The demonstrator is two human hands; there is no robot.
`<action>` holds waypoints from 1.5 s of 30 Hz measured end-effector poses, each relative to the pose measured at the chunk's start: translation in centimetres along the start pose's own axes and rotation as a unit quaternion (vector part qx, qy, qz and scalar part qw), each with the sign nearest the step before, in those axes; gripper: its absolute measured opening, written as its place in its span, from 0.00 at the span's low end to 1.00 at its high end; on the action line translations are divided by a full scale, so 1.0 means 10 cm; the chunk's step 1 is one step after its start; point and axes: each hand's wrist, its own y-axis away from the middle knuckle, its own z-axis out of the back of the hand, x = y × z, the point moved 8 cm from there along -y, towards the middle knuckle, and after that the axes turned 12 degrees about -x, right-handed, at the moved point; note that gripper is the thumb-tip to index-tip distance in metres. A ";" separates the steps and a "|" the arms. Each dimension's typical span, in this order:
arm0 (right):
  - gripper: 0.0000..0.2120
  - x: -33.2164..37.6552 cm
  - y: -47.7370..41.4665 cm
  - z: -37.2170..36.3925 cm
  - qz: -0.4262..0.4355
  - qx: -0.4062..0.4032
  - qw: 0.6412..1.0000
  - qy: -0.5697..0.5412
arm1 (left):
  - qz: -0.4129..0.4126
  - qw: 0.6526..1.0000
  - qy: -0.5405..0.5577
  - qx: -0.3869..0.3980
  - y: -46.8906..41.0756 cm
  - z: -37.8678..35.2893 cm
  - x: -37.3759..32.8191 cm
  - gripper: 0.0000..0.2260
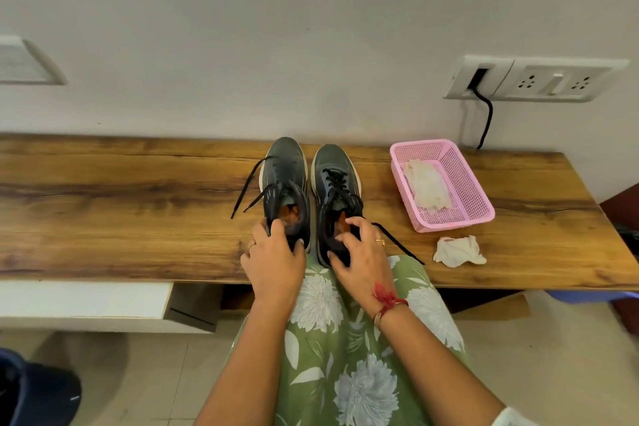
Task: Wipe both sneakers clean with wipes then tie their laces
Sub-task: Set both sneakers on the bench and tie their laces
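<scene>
Nearest to you is your lap, covered in green cloth with white flowers (345, 356), and both bare forearms reach forward over it. A red thread (385, 297) is tied round your right wrist.

Your left hand (273, 259) grips the heel of the left sneaker (285, 176), with the fingers curled over the collar. Your right hand (359, 252) holds the heel of the right sneaker (335, 169) the same way, and its fingertips hook into the opening.

Both dark sneakers stand upright on the wooden table (121, 201). They sit side by side and nearly touch, heels at the near edge and toes toward the wall. The left sneaker's laces (249, 183) trail loose across the table to the left. One end of the right sneaker's lace (397, 244) runs past your right hand toward the table edge.

The shoes probably handle light, with soft uppers that give under pressure and firm soles and heels. That makes the heel collar a sound place to hold. The laces look limp and flat, so pinch each one near its tip to tie it.

To the right of the sneakers, a crumpled wipe (460, 251) lies on the table near the edge. Just beyond it sits a pink mesh basket (480, 204) with pale wipes (427, 188) inside. Those wipes are likely soft and floppy.

Farthest away is a plain wall. A socket panel (539, 79) is mounted on it, and a black cable (485, 121) hangs down from the panel.
</scene>
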 end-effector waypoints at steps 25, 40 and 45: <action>0.33 -0.49 0.02 -0.24 -0.333 0.037 0.895 -0.295 | -0.050 0.997 -0.035 0.052 0.08 -0.26 -0.47 0.27; 0.20 -0.51 -0.07 0.05 -0.315 -0.120 0.909 -0.244 | -0.298 0.943 -0.130 0.066 -0.42 -0.17 -1.06 0.39; 0.20 -0.51 -0.11 0.10 -0.307 -0.144 0.890 -0.303 | -0.483 0.862 -0.095 0.120 -0.40 -0.39 -1.43 0.26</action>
